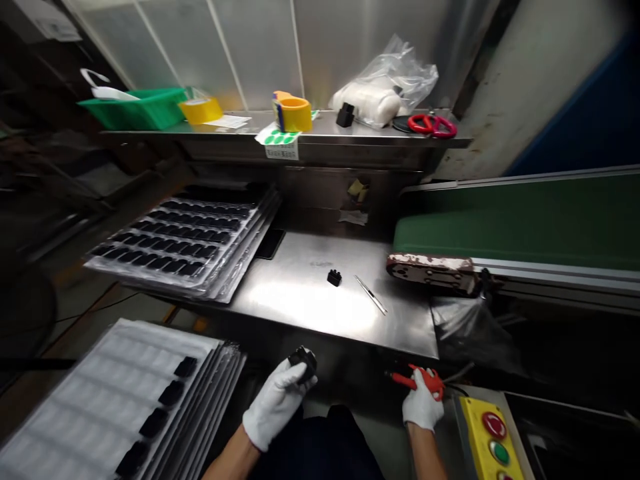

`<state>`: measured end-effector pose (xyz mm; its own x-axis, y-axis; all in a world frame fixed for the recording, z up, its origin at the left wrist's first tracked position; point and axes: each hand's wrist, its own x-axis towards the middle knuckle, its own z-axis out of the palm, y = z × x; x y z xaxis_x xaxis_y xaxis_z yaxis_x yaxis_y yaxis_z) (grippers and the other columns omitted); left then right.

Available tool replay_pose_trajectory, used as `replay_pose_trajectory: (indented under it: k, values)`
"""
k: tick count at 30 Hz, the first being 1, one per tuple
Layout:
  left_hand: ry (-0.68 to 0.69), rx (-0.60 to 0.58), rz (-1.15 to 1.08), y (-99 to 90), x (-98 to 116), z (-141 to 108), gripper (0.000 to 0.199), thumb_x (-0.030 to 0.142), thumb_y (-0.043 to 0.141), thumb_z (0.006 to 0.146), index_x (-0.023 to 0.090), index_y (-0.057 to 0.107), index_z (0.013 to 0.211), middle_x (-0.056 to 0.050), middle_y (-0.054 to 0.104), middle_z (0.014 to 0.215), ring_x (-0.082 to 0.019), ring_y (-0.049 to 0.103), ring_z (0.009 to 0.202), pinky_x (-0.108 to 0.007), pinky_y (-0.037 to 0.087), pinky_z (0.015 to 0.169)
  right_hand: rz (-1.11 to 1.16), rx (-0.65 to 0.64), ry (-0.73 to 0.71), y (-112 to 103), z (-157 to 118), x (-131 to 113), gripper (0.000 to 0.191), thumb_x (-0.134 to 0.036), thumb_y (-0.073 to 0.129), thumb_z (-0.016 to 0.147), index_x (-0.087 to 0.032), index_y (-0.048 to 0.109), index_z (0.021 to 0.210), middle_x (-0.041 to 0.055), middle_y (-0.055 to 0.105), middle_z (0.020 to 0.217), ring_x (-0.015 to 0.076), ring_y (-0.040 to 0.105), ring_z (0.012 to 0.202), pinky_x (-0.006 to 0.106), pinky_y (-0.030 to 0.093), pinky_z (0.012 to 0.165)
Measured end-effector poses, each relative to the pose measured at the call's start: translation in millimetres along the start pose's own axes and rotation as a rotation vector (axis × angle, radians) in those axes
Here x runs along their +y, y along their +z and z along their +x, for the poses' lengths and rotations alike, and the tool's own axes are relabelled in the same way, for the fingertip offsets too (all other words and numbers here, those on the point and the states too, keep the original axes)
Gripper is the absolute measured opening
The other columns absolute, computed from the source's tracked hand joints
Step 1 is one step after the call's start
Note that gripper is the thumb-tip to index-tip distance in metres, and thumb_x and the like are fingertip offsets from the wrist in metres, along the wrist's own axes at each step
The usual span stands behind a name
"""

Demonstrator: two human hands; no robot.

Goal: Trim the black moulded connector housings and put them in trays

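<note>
My left hand (pixel 280 400), in a white glove, is closed on a black plastic part (pixel 304 365) in front of the bench edge. My gloved right hand (pixel 423 403) grips a red air blow gun (pixel 425 383), its nozzle pointing left. On the steel bench (pixel 300 293) lie another small black part (pixel 335 277) and a thin pair of tweezers (pixel 371 295). To the left, a stack of clear trays (pixel 220 283) holds rows of black parts. A nearer tray stack (pixel 125 340) carries several black parts along its right side.
A green conveyor belt (pixel 520 220) runs off to the right. A yellow button box (pixel 493 440) sits at lower right. The shelf (pixel 240 127) bears a green basket (pixel 150 110), yellow tape rolls (pixel 295 115), a plastic bag (pixel 385 87) and red-handled scissors (pixel 433 125). A dark flat object (pixel 271 244) lies beside the trays.
</note>
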<state>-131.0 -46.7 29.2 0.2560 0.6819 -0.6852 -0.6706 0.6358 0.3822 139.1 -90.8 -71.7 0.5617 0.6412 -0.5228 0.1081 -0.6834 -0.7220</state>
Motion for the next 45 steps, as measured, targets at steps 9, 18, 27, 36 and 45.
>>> replay_pose_trajectory:
  k: [9, 18, 27, 36, 45]
  values:
    - [-0.046, -0.188, -0.183, 3.0, 35, -42, 0.035, 0.027, 0.083, 0.063, 0.013, 0.068, 0.09, -0.002, 0.058, 0.077, -0.014, 0.053, 0.07, -0.034, 0.045, 0.074, 0.239, -0.556, 0.222, 75, -36, -55, 0.036, -0.045, 0.05, 0.091, -0.014, 0.064, 0.104, 0.0121, 0.072, 0.099, 0.027, 0.068, 0.099, 0.043, 0.056, 0.086]
    - [-0.136, -0.534, -0.214, -5.6, 112, -15, 0.032, 0.032, 0.077, 0.067, 0.007, 0.068, 0.084, -0.007, 0.06, 0.073, -0.017, 0.054, 0.072, -0.03, 0.042, 0.075, 0.053, -0.78, -0.587, 124, -130, -220, 0.095, -0.022, 0.093, 0.037, -0.03, 0.059, 0.126, 0.0063, 0.055, 0.138, 0.0317, 0.045, 0.13, 0.043, 0.034, 0.112]
    - [-0.246, -0.647, 0.086, 0.9, 219, 18, 0.039, 0.039, 0.078, 0.063, 0.006, 0.068, 0.083, -0.01, 0.063, 0.079, -0.022, 0.058, 0.08, -0.03, 0.044, 0.074, 0.226, -0.619, -0.555, 197, -140, -270, 0.077, -0.024, 0.093, 0.042, -0.03, 0.068, 0.114, 0.0084, 0.064, 0.124, 0.0308, 0.059, 0.114, 0.044, 0.046, 0.102]
    - [0.16, -0.417, 0.981, 22.1, 278, 36, 0.015, 0.021, 0.071, 0.077, 0.019, 0.062, 0.089, 0.0, 0.059, 0.087, -0.017, 0.056, 0.079, -0.029, 0.045, 0.073, 0.246, -0.359, -0.62, 199, -119, -285, 0.018, -0.031, 0.076, 0.073, -0.032, 0.076, 0.091, 0.0005, 0.062, 0.078, 0.0166, 0.059, 0.071, 0.029, 0.049, 0.066]
    - [0.785, -0.468, 1.141, 60.2, 288, 53, 0.025, 0.009, 0.06, 0.074, 0.023, 0.067, 0.094, -0.004, 0.065, 0.092, -0.022, 0.06, 0.088, -0.033, 0.048, 0.082, 0.374, -0.564, -0.208, 199, -88, -333, 0.009, -0.017, 0.075, 0.06, -0.017, 0.066, 0.058, -0.005, 0.044, 0.054, 0.0096, 0.039, 0.053, 0.025, 0.03, 0.053]
